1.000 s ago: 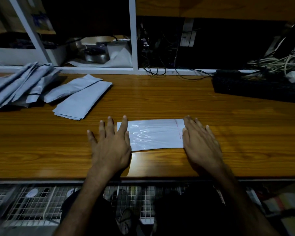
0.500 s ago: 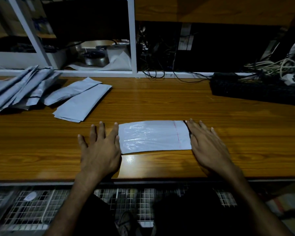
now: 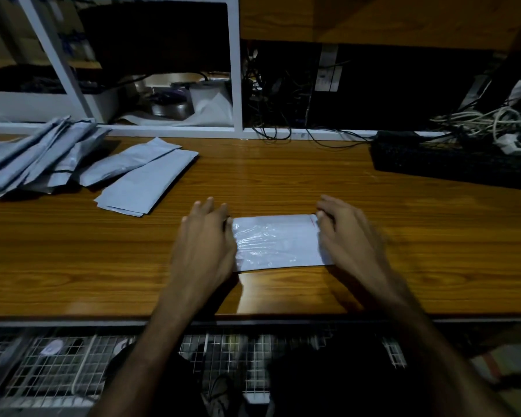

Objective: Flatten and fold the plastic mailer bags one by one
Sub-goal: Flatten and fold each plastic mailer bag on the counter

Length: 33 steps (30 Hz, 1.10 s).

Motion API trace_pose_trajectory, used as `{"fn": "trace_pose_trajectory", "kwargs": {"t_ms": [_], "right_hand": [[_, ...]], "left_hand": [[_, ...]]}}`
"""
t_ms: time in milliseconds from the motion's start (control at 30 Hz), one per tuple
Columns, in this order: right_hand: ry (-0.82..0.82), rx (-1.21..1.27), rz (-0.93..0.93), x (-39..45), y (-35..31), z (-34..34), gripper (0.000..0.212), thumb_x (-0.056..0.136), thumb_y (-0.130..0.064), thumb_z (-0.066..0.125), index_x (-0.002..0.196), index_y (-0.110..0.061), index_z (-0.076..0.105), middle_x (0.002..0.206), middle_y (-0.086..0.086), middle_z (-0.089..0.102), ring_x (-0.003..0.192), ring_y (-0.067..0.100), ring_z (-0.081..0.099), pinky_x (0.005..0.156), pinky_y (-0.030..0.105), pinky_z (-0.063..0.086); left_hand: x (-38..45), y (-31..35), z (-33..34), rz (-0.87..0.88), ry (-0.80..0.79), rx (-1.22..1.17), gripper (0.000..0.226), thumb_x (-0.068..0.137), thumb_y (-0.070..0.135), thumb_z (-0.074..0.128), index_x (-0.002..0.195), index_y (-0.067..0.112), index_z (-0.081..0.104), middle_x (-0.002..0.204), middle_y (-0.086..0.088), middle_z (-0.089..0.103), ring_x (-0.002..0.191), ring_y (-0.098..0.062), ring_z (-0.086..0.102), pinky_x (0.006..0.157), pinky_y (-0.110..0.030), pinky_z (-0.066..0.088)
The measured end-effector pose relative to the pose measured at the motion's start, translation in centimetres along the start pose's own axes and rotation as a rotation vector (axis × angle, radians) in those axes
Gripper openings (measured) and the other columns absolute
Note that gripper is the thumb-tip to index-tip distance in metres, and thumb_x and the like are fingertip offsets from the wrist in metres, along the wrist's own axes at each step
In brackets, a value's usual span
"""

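A white plastic mailer bag (image 3: 278, 242) lies flat on the wooden table (image 3: 283, 176), close to the front edge, with a thin red line near its right end. My left hand (image 3: 205, 245) lies palm down over the bag's left end, fingers fairly straight and pointing away from me. At the bag's right end is my right hand (image 3: 349, 239), its thumb on the far right corner and its fingers stretched past the edge. That hand is slightly blurred. The bag's middle shows wrinkles and glare.
Folded grey mailers (image 3: 146, 183) lie at the left, beside a heap of loose grey mailers (image 3: 33, 158). A black keyboard-like slab (image 3: 451, 164) and tangled cables (image 3: 487, 121) fill the back right. White shelf frames stand behind; a wire rack (image 3: 57, 365) sits below the table edge.
Both hands have slid inward from beside the bag onto its two ends. The left hand moved right over the left end; the right thumb now sits on the right corner.
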State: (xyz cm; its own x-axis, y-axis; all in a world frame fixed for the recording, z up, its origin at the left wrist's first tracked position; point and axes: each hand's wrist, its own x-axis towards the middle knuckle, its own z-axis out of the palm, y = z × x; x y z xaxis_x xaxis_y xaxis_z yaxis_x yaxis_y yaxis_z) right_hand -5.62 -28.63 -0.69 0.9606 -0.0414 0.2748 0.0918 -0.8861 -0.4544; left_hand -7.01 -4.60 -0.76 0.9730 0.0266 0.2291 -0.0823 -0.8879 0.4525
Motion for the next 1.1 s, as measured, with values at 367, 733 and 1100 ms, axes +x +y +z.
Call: {"fn": "trace_pose_trajectory", "kwargs": {"t_ms": [367,733,1100], "right_hand": [[-0.069,-0.148,-0.184,3.0,-3.2,4.9,0.031,0.108,-0.029,0.039,0.116,-0.023,0.068,0.127,0.002,0.069,0.115,0.023,0.065,0.109,0.046,0.041],[-0.088,-0.301,-0.18,2.7,-1.6,5.2,0.046,0.11,-0.038,0.029,0.147,-0.028,0.054,0.157,0.002,0.049,0.148,0.024,0.04,0.122,0.052,0.025],[-0.072,-0.312,-0.054,2.5,-0.2,4.6,0.044,0.111,-0.036,0.031,0.15,-0.026,0.051,0.165,0.005,0.035,0.155,0.026,0.027,0.125,0.055,0.017]], "left_hand": [[4.0,5.2,6.4,0.119,0.022,-0.072,0.017,0.099,0.015,0.051,0.094,0.016,0.068,0.104,-0.008,0.068,0.097,-0.029,0.062,0.086,-0.045,0.055],[3.5,4.1,6.7,0.243,-0.083,0.281,0.054,0.108,0.033,0.019,0.147,0.012,0.05,0.155,-0.011,0.049,0.145,-0.032,0.042,0.119,-0.048,0.033],[3.2,1.7,5.4,0.058,-0.135,0.351,0.057,0.109,0.037,0.028,0.161,0.012,0.024,0.17,-0.013,0.019,0.159,-0.036,0.006,0.123,-0.067,0.011]]}}
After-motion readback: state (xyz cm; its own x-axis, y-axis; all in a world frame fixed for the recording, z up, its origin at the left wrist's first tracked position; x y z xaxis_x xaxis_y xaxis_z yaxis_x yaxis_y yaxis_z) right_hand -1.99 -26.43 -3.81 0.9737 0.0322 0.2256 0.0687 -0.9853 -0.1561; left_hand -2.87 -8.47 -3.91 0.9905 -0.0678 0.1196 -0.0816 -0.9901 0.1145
